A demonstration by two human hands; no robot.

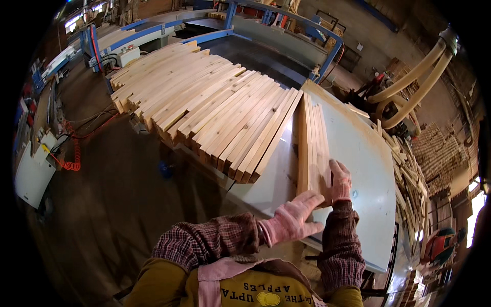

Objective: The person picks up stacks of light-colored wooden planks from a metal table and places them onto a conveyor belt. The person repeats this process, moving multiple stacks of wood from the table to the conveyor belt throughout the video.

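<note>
A small bundle of pale wooden strips [313,146] lies lengthwise on the grey-white tabletop [363,153], its near end close to me. My left hand [294,217], in a pinkish work glove, has its fingers spread, with the fingertips at the near end of the bundle. Against the bundle's right side, near the same end, rests my right hand [340,180], gloved too, its fingers stretched forward and not wrapped round the wood. To the left, a wide row of wooden strips [204,102] lies side by side, their near ends uneven.
Behind the row stands a blue-framed machine [286,15] with a dark bed [255,53]. Loose wood strips [404,179] are piled beyond the table's right edge. Pale hoses [409,87] hang at the far right. A red coiled air hose [71,153] is at the left.
</note>
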